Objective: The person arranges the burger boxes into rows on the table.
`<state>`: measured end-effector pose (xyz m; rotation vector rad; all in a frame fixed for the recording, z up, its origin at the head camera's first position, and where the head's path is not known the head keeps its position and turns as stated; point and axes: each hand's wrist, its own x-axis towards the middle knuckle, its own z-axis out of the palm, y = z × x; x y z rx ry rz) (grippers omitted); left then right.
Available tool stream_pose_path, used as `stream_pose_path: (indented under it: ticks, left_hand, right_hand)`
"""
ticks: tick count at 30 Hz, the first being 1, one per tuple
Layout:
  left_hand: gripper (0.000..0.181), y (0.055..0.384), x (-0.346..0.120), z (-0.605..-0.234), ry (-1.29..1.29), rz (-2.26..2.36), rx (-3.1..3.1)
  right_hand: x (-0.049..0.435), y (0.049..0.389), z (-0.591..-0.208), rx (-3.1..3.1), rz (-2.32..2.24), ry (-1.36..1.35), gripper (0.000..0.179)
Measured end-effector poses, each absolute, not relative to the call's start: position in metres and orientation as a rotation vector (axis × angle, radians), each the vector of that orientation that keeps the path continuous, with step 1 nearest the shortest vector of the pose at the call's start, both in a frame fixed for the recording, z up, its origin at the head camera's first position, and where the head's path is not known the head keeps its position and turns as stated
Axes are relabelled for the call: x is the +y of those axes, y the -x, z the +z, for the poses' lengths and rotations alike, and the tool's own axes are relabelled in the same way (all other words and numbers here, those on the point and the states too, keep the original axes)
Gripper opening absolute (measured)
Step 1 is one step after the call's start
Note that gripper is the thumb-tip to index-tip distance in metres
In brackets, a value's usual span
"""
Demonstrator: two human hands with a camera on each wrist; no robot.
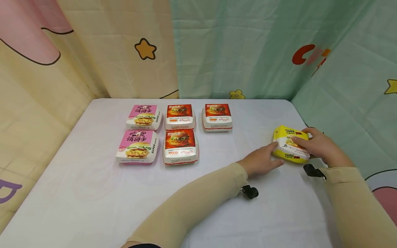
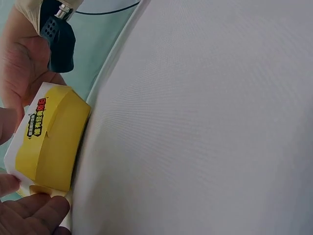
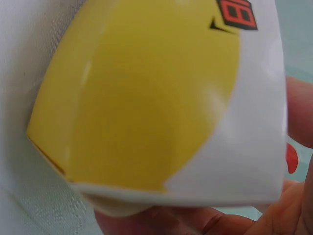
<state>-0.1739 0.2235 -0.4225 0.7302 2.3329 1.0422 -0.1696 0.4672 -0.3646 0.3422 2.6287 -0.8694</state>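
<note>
On the right part of the table sits a yellow-and-white burger box (image 1: 283,143), slightly turned. My right hand (image 1: 325,148) grips it from the right, the thumb lying on its lid and the fingers around the far right side. The left hand (image 1: 258,161) is at the box's left end, its fairly straight fingertips touching or nearly touching the cardboard. In the left wrist view, left fingers (image 2: 44,213) lie by one end of the box (image 2: 58,147). The right wrist view has the box (image 3: 146,98) close up, with right fingers along its edge.
Two pink burger boxes (image 1: 143,109) (image 1: 136,136) stand at the left, one behind the other. Beside them are two red-and-white burger boxes (image 1: 179,110) (image 1: 180,137), with a third red-and-white box (image 1: 217,109) to the right. Curtains (image 1: 217,48) border the white table (image 1: 93,199).
</note>
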Motion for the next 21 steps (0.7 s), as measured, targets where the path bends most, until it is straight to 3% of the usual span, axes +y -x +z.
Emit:
stream_pose_path:
  ticks: [8,21]
  left_hand:
    - [0.076,0.177,0.218,-0.422,-0.690,1.135,2.339]
    - [0.068,0.179,0.204,-0.416,-0.585,1.310,2.392]
  right_hand:
    - [0.461,0.170,-0.367,2.610,-0.962,-0.337,0.101]
    - [0.444,0.171,-0.364,2.591,-1.165,-0.290,0.081]
